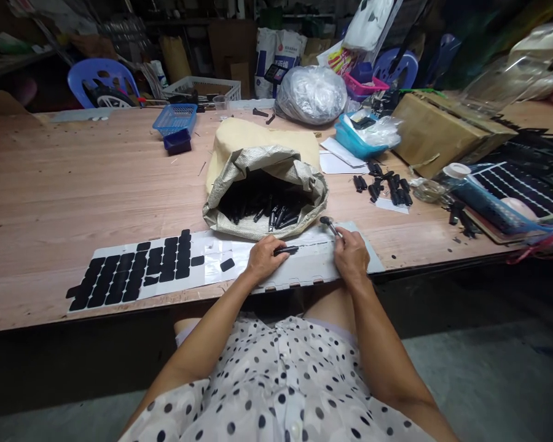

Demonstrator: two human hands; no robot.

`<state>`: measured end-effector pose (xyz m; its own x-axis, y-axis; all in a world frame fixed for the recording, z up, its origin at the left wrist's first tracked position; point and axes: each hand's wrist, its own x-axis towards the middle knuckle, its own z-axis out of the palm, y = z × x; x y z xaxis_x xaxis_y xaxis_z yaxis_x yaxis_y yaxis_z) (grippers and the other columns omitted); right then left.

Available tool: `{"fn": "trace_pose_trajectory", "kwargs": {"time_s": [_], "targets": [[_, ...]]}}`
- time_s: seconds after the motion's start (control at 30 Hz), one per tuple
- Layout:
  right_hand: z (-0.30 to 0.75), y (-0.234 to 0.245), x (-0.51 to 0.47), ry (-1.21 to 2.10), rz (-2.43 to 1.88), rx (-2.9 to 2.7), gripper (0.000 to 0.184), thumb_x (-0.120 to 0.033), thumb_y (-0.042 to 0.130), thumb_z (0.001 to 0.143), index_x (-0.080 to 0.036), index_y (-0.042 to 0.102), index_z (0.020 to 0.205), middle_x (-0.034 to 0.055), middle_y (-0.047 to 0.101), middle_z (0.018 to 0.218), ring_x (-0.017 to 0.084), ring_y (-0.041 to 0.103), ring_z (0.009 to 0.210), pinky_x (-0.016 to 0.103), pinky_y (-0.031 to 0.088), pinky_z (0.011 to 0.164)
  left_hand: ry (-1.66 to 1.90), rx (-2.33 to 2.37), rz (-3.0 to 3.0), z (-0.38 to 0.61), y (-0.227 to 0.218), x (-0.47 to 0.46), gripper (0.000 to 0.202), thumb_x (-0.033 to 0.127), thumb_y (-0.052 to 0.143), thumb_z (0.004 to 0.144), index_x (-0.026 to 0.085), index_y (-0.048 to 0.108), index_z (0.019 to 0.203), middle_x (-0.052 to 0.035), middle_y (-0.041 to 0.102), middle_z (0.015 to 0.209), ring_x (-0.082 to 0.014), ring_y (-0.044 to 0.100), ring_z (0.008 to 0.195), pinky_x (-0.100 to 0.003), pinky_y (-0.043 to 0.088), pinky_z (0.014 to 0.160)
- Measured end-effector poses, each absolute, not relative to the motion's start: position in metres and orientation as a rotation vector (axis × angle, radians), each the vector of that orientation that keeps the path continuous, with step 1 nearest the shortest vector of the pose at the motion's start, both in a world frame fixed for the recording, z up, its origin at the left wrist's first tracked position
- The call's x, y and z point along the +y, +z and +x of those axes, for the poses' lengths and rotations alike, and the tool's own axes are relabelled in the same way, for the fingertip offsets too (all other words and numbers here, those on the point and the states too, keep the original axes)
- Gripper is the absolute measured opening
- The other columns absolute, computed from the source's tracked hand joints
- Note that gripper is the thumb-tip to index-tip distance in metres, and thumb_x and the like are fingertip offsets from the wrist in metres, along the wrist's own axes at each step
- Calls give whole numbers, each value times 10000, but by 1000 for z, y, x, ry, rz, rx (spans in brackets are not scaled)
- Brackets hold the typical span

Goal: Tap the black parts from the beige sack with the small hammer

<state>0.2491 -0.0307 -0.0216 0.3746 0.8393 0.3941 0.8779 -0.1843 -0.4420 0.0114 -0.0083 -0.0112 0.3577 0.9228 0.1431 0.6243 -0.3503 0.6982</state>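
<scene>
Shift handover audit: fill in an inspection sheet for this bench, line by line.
Surface: wooden table, pale plywood.
Job's things: slim black part; small tool; white sheet carrying black pads; open woven sack of black parts.
Clutter: blue basket, cardboard box, loose black pieces, clear plastic bag.
Hands: left hand grips the black part; right hand pinches the small tool.
Cables: nothing seen.
Surroundings: blue chair, white crate beyond the table.

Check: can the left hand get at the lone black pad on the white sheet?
Probably yes: the pad lies just beside the left hand with bare sheet between, though its fingers already hold a black part.
</scene>
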Motion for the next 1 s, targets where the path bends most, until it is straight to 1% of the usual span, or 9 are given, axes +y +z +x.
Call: {"fn": "trace_pose_trajectory", "kwargs": {"time_s": [0.13,0.2,0.3,0.43,0.6,0.67,0.83,1.0], "targets": [[239,-11,-51,42,-1731,-1524,334,-281,455,943,-222,724,1131,81,696,942,222,613,828,361,512,785,784,1298,2082,11,-17,-8,143,241,723,823,244,776,956,-8,665,869,-186,639,860,-304,534,793],[227,-5,-64,129,-1605,-1573,321,-308,471,955,-229,728,1130,84,721,973,223,646,865,364,536,798,806,1274,2078,11,-20,-7,151,238,728,820,237,783,960,-11,664,859,-182,638,842,-300,534,786],[210,5,-79,213,-1522,-1617,311,-306,479,970,-240,734,1136,82,740,995,222,675,920,367,554,828,824,1258,2070,11,-22,-6,156,233,730,819,230,790,963,-12,658,847,-178,634,830,-300,531,788],[200,8,-88,218,-1519,-1653,322,-294,468,987,-257,726,1175,73,738,974,217,679,929,367,557,848,837,1256,2079,12,-23,-6,151,243,730,822,236,792,958,-13,651,851,-177,627,836,-303,528,801],[201,3,-89,258,-1549,-1719,310,-270,473,974,-257,737,1135,55,720,899,205,672,858,341,554,794,832,1245,2082,12,-22,-7,139,238,725,824,246,789,948,-8,640,841,-179,618,851,-306,524,815],[201,5,-88,244,-1546,-1709,305,-269,477,971,-247,739,1126,57,719,897,205,674,855,339,552,792,826,1252,2078,12,-21,-7,141,232,725,823,247,789,948,-8,641,847,-180,619,857,-306,524,819],[192,8,-89,262,-1514,-1721,318,-261,462,978,-250,721,1163,65,721,945,204,672,903,339,540,839,784,1285,2067,14,-17,-7,150,208,723,810,244,788,941,-6,630,826,-186,621,865,-306,523,819],[189,4,-89,274,-1556,-1748,307,-267,466,969,-258,729,1126,50,704,893,201,661,855,324,528,798,752,1311,2059,15,-15,-8,161,200,713,808,242,779,948,-8,627,831,-195,622,887,-316,522,835]]}}
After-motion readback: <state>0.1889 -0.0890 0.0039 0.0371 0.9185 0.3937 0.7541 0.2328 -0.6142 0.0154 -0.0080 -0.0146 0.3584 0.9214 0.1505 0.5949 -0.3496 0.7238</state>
